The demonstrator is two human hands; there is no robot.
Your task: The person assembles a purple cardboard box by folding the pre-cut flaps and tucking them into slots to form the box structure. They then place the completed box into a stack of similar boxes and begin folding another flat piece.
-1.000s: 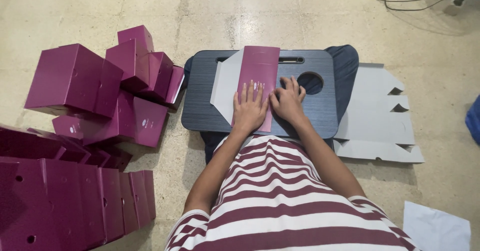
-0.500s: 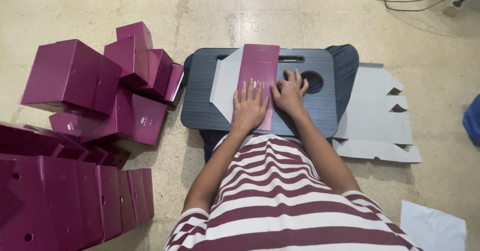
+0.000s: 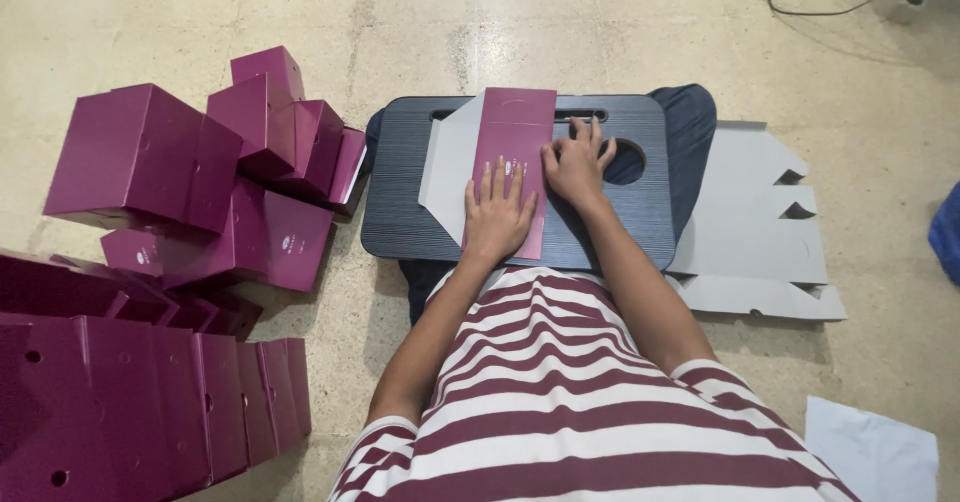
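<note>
A: Where are the 2 hands?

B: Both are flat on a magenta box blank, which lies folded on a dark lap tray. The left hand presses palm down on the blank's near half, fingers spread wide, gripping nothing. The right hand lies just beside it at the blank's right edge, fingers stretched out flat toward the tray's far edge, also clasping nothing.

A: And the blank itself?

B: It runs from the tray's far edge to its near edge, about the middle. A grey flap of it sticks out toward the tray's left side.

A: What else is on the tray?

B: A round hole near its right end, just beside the right hand.

A: Around it?

B: On the floor past the tray's right edge lies a flat grey sheet of cut card. Past the left edge sits a heap of folded magenta boxes, and nearer the person a row of flat magenta blanks.
</note>
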